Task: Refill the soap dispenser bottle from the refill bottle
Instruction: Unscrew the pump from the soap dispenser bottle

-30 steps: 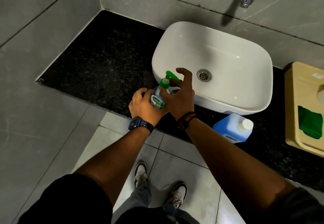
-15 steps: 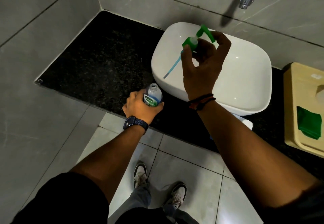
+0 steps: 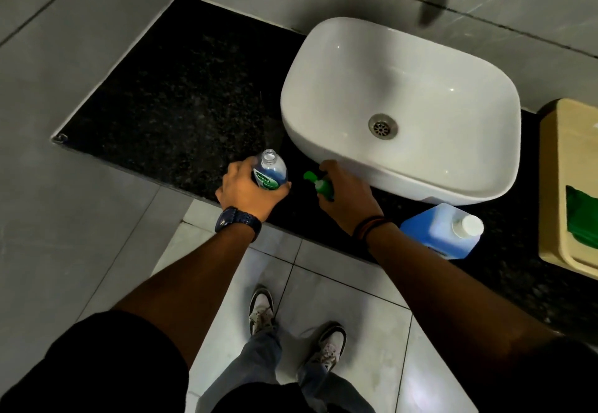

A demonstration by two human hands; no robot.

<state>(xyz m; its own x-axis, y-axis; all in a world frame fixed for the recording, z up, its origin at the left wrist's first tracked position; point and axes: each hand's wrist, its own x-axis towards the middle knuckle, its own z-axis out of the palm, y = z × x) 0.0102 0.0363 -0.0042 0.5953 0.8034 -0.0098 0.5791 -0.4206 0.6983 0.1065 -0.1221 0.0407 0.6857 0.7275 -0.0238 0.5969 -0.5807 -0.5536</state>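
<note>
So my left hand [image 3: 249, 191] has a closed grip around the body of the soap dispenser bottle [image 3: 270, 171], which is standing at the front edge of the dark tabletop [image 3: 181, 95], just left of the white sink [image 3: 401, 102]. Its neck is open and points straight up, long axis pretty much vertical, and there's some blue liquid in the bottom. It's a small clear plastic bottle, so I'd guess light and a bit squeezy; holding it round the middle like this seems right, just not hard enough to dent it while pouring.

My right hand [image 3: 348, 194] is wrapped around the green pump top [image 3: 322, 184], low against the tabletop right by the sink's base. The nozzle pokes out to the left; I can't really tell if the dip tube is lying flat, my hand hides it.

The blue refill bottle [image 3: 440, 234] sits off to the right, near the front of the tabletop, white cap on, tilted toward me. It looks full, so heavier; I'd grab the body with the whole hand.
</note>
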